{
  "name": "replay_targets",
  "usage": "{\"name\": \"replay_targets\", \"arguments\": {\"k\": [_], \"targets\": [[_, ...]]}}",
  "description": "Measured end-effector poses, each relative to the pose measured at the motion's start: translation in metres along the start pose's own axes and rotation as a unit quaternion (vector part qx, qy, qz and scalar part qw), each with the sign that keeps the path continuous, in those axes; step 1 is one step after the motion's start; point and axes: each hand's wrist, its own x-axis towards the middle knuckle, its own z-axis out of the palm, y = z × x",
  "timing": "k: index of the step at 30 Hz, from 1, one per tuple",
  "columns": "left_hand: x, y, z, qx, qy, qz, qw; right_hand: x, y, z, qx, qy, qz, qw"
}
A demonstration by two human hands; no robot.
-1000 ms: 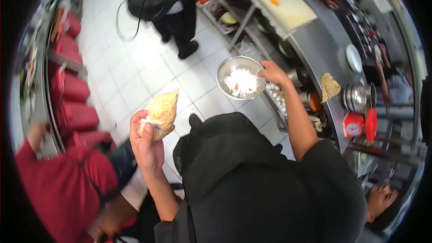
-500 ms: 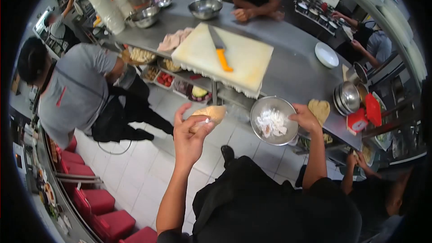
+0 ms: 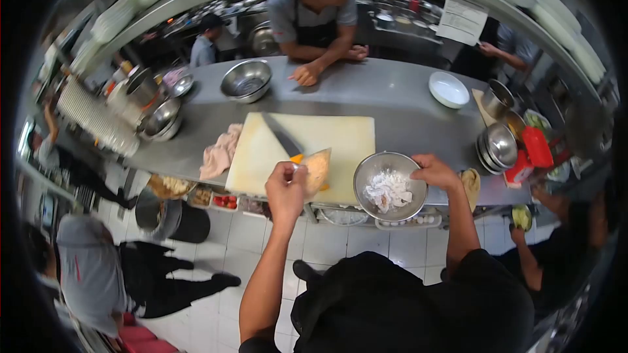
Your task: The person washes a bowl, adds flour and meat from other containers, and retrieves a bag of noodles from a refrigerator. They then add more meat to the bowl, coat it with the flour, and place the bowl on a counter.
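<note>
My left hand (image 3: 286, 189) is closed on a bag of orange-tan crumbly food (image 3: 318, 171), held up over the front edge of a white cutting board (image 3: 340, 134). A knife (image 3: 281, 134) with an orange handle lies on the board, its handle partly hidden behind the bag. My right hand (image 3: 435, 173) grips the right rim of a steel bowl (image 3: 362, 201). White powder (image 3: 387, 189) with some pieces in it sits inside the bowl, which is held at the counter's front edge, right of the board.
A pink cloth (image 3: 221, 152) lies left of the board. Steel bowls (image 3: 246, 81), a white bowl (image 3: 449, 89) and a red scale (image 3: 520, 170) stand on the counter (image 3: 405, 114). One person leans on its far side; others are at left and right. Food containers sit below.
The view has turned toward the counter. The bag, in my left hand, is now in front of the board instead of over the floor. My right hand still holds the bowl.
</note>
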Motion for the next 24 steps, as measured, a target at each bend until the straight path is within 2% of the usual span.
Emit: {"name": "replay_targets", "arguments": {"k": [1, 3, 5, 8, 10, 11, 12, 13, 14, 15, 17, 19, 24], "targets": [[0.014, -0.008, 0.014, -0.010, -0.025, -0.027, 0.999, -0.007, 0.000, 0.002, -0.004, 0.029, -0.011, 1.000], [0.041, -0.032, 0.043, -0.011, -0.060, -0.008, 0.998, -0.023, -0.008, 0.012, -0.015, 0.078, -0.034, 0.996], [0.061, -0.055, 0.069, -0.017, -0.118, -0.047, 0.992, -0.044, 0.010, 0.020, -0.011, 0.123, -0.017, 0.992], [0.081, -0.057, 0.091, 0.048, -0.213, -0.110, 0.970, -0.078, 0.018, 0.040, -0.032, 0.203, 0.038, 0.978], [0.087, -0.066, 0.099, 0.135, -0.178, 0.057, 0.973, -0.102, 0.008, 0.062, -0.016, 0.237, 0.087, 0.967], [0.091, -0.056, 0.097, 0.174, -0.155, 0.141, 0.962, -0.113, -0.001, 0.072, 0.010, 0.245, 0.109, 0.963], [0.106, -0.045, 0.097, 0.122, -0.184, 0.139, 0.965, -0.119, -0.008, 0.080, 0.036, 0.253, 0.128, 0.958], [0.120, -0.006, 0.090, 0.070, -0.213, 0.134, 0.965, -0.124, -0.011, 0.089, 0.054, 0.258, 0.123, 0.957], [0.133, 0.026, 0.087, 0.004, -0.141, 0.262, 0.955, -0.128, -0.014, 0.096, 0.071, 0.263, 0.118, 0.955], [0.147, 0.064, 0.083, -0.021, -0.104, 0.314, 0.943, -0.131, -0.014, 0.103, 0.088, 0.266, 0.112, 0.953], [0.157, 0.142, 0.068, -0.151, -0.104, 0.341, 0.922, -0.131, 0.004, 0.107, 0.096, 0.262, 0.123, 0.952], [0.178, 0.174, 0.074, -0.113, -0.014, 0.455, 0.883, -0.130, 0.010, 0.108, 0.098, 0.258, 0.107, 0.955], [0.191, 0.209, 0.083, -0.126, -0.035, 0.336, 0.933, -0.117, -0.003, 0.097, 0.079, 0.251, 0.086, 0.961]]}}
